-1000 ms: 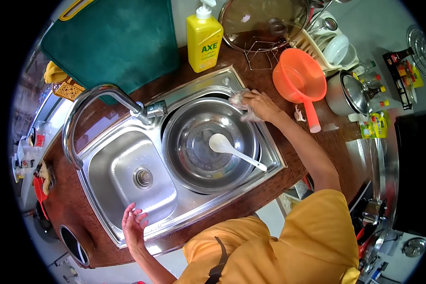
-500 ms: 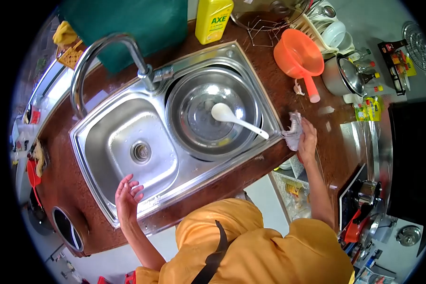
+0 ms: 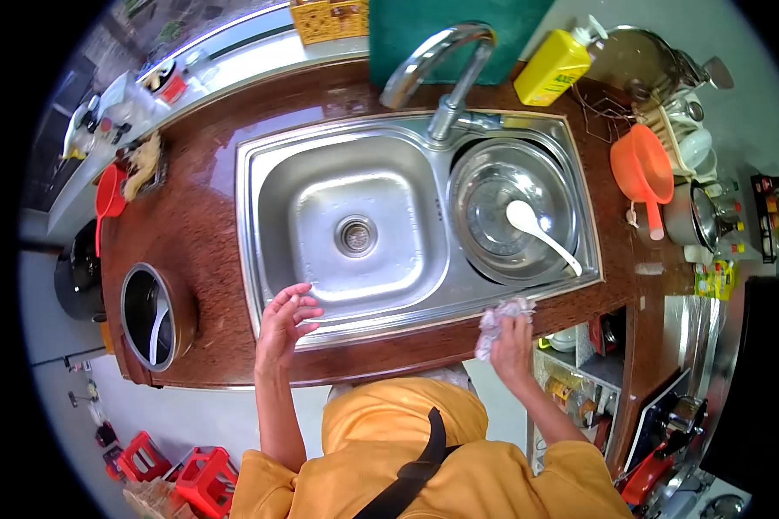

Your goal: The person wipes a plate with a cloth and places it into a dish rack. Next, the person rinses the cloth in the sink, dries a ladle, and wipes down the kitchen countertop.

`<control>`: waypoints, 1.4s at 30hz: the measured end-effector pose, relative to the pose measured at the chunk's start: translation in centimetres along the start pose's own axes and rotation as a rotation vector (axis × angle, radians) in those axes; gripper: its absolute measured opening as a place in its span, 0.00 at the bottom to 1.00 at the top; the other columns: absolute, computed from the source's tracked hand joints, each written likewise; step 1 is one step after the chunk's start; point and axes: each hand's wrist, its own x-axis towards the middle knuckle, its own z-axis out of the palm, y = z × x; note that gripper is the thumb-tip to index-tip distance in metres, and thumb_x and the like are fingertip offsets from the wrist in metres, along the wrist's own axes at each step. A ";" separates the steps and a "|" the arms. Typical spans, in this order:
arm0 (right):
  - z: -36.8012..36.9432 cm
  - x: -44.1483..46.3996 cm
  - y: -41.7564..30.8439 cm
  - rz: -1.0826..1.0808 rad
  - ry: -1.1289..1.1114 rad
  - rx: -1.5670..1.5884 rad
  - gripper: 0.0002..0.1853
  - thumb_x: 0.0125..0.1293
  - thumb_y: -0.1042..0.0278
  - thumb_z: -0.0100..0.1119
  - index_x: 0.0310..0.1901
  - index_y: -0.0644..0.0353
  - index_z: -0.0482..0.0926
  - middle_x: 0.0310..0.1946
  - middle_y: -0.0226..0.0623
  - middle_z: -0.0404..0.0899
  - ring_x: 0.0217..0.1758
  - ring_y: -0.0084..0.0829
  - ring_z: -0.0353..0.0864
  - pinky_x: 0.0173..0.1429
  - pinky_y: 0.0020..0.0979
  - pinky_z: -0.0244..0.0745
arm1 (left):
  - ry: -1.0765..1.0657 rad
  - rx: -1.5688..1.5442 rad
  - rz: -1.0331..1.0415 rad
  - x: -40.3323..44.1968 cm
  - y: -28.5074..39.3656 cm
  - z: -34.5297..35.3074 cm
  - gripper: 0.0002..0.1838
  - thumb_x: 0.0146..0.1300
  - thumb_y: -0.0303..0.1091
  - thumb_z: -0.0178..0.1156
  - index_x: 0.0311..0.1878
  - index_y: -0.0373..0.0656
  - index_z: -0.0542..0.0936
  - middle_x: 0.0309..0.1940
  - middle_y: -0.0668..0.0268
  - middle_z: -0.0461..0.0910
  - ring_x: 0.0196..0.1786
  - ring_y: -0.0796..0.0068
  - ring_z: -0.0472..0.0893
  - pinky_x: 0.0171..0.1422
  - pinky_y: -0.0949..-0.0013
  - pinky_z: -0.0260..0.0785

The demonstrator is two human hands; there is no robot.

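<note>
My right hand (image 3: 514,350) grips a crumpled whitish cloth (image 3: 497,322) against the brown countertop's front edge, just below the right part of the sink. My left hand (image 3: 287,327) is held over the front rim of the left sink basin (image 3: 320,281), fingers apart and holding nothing. In the right basin sits a round metal bowl (image 3: 485,186). A white spoon (image 3: 523,216) lies across the bowl, its handle reaching over the rim toward the sink's right corner. The curved faucet (image 3: 448,52) stands at the back, its spout turned left.
A dark pot (image 3: 182,316) with a white spoon inside stands on the left counter. At the right are an orange dipper (image 3: 639,164), a steel pot (image 3: 684,212) and a dish rack. A yellow AXE bottle (image 3: 552,69) stands behind the sink. Below the counter at right are open shelves (image 3: 601,368).
My right hand has brought the cloth from the counter right of the sink to the front edge. My left hand stays open near the left basin. The view has turned and shifted left.
</note>
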 end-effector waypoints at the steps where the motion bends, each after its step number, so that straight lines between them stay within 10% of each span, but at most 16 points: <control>1: 0.8 0.2 -1.7 -0.030 -0.011 0.050 0.21 0.48 0.79 0.48 0.48 0.61 0.70 0.46 0.51 0.63 0.47 0.55 0.65 0.52 0.49 0.64 | 0.001 -0.015 -0.007 -0.3 0.0 -1.0 0.14 0.65 0.34 0.53 0.52 0.39 0.72 0.35 0.63 0.78 0.37 0.72 0.82 0.36 0.73 0.79; 10: 2.9 11.6 -14.3 -0.112 -0.096 0.831 0.17 0.52 0.78 0.50 0.45 0.67 0.76 0.38 0.47 0.75 0.43 0.44 0.76 0.49 0.35 0.70 | 0.057 -0.029 0.002 -2.6 1.0 -5.3 0.13 0.65 0.32 0.52 0.50 0.39 0.73 0.34 0.64 0.77 0.37 0.74 0.81 0.35 0.75 0.76; 17: 1.6 28.4 -15.6 -0.412 0.448 0.212 0.23 0.54 0.82 0.47 0.55 0.63 0.70 0.54 0.51 0.64 0.56 0.49 0.64 0.57 0.41 0.66 | 0.212 -0.110 0.058 -2.6 -0.4 -6.1 0.12 0.65 0.33 0.52 0.50 0.42 0.73 0.34 0.64 0.78 0.37 0.72 0.81 0.36 0.74 0.76; 23: 12.1 34.5 -16.3 -0.173 0.470 -0.071 0.25 0.50 0.83 0.49 0.54 0.61 0.69 0.55 0.46 0.64 0.57 0.46 0.64 0.58 0.38 0.65 | 0.208 -0.099 -0.056 -0.3 -0.9 -2.6 0.12 0.65 0.31 0.52 0.50 0.40 0.72 0.33 0.63 0.77 0.36 0.72 0.81 0.33 0.73 0.78; 26: 8.3 32.9 -17.5 -0.291 0.047 0.249 0.24 0.49 0.83 0.50 0.52 0.61 0.72 0.52 0.44 0.69 0.54 0.45 0.68 0.56 0.36 0.67 | 0.170 -0.066 -0.112 1.2 -0.7 -1.5 0.12 0.65 0.31 0.52 0.50 0.39 0.73 0.34 0.62 0.77 0.36 0.71 0.81 0.33 0.73 0.78; 32: 4.3 28.2 -14.1 0.229 0.176 1.316 0.16 0.56 0.83 0.46 0.46 0.66 0.76 0.35 0.32 0.77 0.36 0.26 0.76 0.42 0.27 0.73 | 0.173 -0.016 -0.110 2.9 0.6 -1.2 0.12 0.65 0.31 0.52 0.49 0.39 0.73 0.33 0.63 0.77 0.37 0.71 0.81 0.33 0.73 0.78; 37: -0.1 30.3 -12.0 -0.123 0.822 0.614 0.23 0.54 0.85 0.43 0.53 0.67 0.70 0.52 0.48 0.67 0.51 0.43 0.69 0.58 0.37 0.64 | 0.180 -0.001 -0.111 3.7 0.6 -1.9 0.12 0.64 0.32 0.53 0.49 0.40 0.74 0.33 0.64 0.78 0.36 0.73 0.81 0.34 0.75 0.77; 42: 5.7 30.9 -10.0 -0.134 0.548 0.358 0.27 0.53 0.82 0.47 0.58 0.65 0.65 0.55 0.48 0.65 0.58 0.49 0.62 0.63 0.43 0.56 | 0.156 -0.009 -0.094 3.8 1.1 -1.1 0.12 0.64 0.33 0.55 0.49 0.40 0.74 0.33 0.64 0.78 0.35 0.72 0.82 0.34 0.74 0.78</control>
